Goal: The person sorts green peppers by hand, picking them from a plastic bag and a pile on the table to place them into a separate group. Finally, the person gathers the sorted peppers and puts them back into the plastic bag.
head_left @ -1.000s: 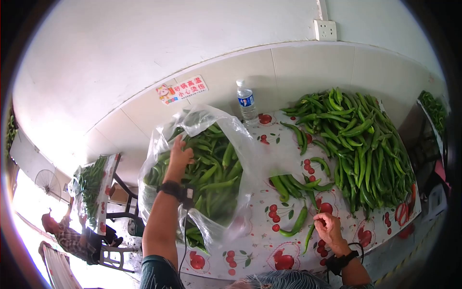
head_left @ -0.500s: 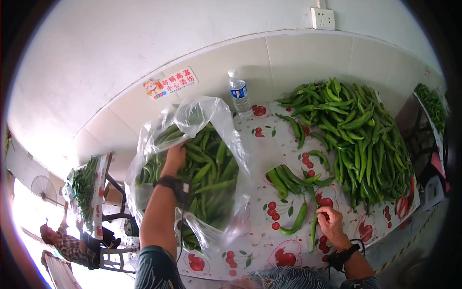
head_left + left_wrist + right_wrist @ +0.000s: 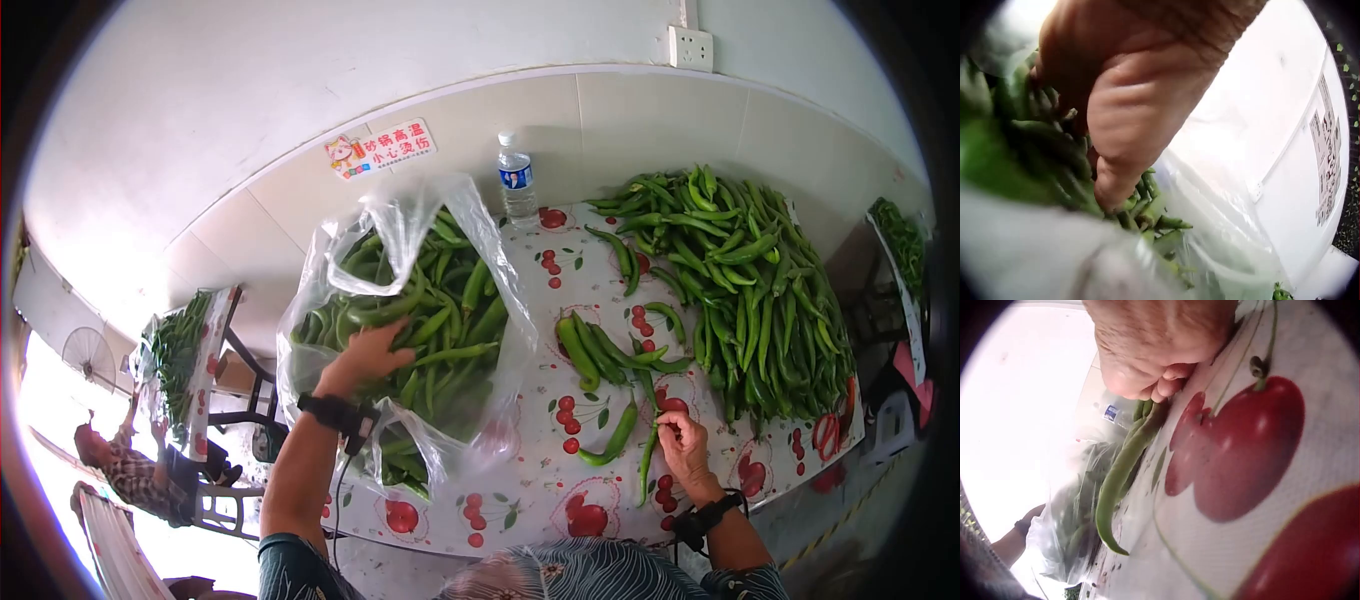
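Note:
My left hand (image 3: 365, 358) reaches into a clear plastic bag (image 3: 515, 345) full of long green peppers (image 3: 440, 325). Its thumb is spread away from the index finger, resting among the peppers; in the left wrist view the other fingertips are hidden between them. At the right, my right hand (image 3: 684, 448) pinches one long green pepper (image 3: 1119, 481) at its upper end, and the curved body hangs down close over the flowered tablecloth (image 3: 1254, 450). Several loose peppers (image 3: 585, 355) lie on the cloth just beyond that hand.
A big heap of green peppers (image 3: 745, 300) covers the table's right side, with red-handled scissors (image 3: 827, 436) at its edge. A water bottle (image 3: 517, 180) stands by the wall. Far left, a person (image 3: 130, 475) sits at another pepper-laden table (image 3: 208, 360).
My left hand went deeper among the bagged peppers, then came back toward me, its thumb now spread. The bag's upper handle has shifted. The right hand keeps pinching its pepper almost in place.

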Tool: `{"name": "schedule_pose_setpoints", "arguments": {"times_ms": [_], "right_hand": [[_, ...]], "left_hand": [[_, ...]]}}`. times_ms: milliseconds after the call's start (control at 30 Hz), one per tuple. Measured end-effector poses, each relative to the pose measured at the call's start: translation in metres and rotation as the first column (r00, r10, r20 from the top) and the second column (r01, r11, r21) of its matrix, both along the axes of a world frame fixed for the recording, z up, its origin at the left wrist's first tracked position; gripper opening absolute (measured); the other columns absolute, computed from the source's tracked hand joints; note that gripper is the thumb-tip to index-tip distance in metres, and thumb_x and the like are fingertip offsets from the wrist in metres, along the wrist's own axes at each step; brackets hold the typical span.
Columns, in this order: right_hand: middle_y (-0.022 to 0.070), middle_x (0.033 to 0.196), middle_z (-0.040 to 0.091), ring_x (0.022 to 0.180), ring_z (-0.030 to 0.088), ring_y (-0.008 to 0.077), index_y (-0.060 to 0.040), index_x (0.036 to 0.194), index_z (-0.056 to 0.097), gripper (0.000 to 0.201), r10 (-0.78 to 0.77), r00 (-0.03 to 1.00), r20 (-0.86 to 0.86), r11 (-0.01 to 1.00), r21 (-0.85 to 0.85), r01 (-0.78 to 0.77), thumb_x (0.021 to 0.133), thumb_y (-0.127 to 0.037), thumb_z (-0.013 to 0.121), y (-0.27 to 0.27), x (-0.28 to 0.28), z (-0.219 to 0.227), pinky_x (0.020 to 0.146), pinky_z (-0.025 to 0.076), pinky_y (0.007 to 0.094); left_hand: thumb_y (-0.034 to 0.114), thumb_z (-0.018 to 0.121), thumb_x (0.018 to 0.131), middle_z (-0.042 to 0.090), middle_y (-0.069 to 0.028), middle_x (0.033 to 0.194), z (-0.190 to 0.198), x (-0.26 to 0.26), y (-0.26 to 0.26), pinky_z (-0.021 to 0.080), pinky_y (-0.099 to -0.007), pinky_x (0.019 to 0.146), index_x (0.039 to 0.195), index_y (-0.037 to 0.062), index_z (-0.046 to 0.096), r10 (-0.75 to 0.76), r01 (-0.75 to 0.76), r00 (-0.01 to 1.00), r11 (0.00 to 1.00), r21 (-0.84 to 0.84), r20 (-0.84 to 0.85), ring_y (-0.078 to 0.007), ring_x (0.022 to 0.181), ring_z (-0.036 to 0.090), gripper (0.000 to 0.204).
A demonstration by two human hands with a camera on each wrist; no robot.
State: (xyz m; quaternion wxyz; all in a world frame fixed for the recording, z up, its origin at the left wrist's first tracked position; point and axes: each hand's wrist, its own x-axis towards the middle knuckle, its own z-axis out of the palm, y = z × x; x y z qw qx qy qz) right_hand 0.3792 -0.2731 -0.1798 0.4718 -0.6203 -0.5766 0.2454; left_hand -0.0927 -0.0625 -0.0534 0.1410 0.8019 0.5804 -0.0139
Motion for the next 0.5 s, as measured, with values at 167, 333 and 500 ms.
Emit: {"name": "schedule_pose_setpoints", "arguments": {"times_ms": [167, 333, 500], "right_hand": [[0.0095, 0.070, 0.064, 0.061, 0.062, 0.0168, -0.0054, 0.094, 0.064, 0.013, 0.080, 0.987, 0.142, 0.988, -0.145, -0.059, 0.081, -0.006, 0.062, 0.004, 0.005, 0.007, 0.058, 0.049, 0.0281], [0.0128, 0.084, 0.067, 0.077, 0.065, 0.0208, -0.0051, 0.103, 0.064, 0.023, 0.396, 0.908, 0.134, 0.832, -0.471, -0.293, 0.082, -0.016, 0.063, 0.031, 0.022, 0.059, 0.070, 0.050, 0.0322], [0.0030, 0.081, 0.062, 0.072, 0.054, 0.0086, -0.0012, 0.108, 0.061, 0.026, 0.358, 0.930, 0.083, 0.865, -0.404, -0.297, 0.086, -0.015, 0.059, 0.102, 0.022, 0.125, 0.067, 0.047, 0.0252]], "left_hand": [[0.044, 0.062, 0.080, 0.036, -0.0231, 0.146, 0.022, 0.023, -0.034, 0.014, -0.0491, 0.112, 0.150, 0.0166, 0.022, 0.021, -0.032, 0.989, 0.997, -0.075, -0.149, -0.0397, 0.137, 0.029, 0.086], [0.048, 0.063, 0.077, 0.012, -0.0219, 0.155, 0.021, 0.022, -0.034, 0.000, -0.0541, 0.113, 0.152, 0.0173, 0.011, 0.024, -0.061, 0.983, 0.977, -0.203, -0.184, -0.0401, 0.144, -0.002, 0.096], [0.054, 0.066, 0.074, 0.009, -0.0218, 0.156, 0.015, 0.022, -0.031, -0.002, -0.0551, 0.113, 0.152, 0.0157, 0.005, -0.013, -0.030, 0.982, 0.974, -0.223, -0.190, -0.0410, 0.144, -0.003, 0.106]]}}
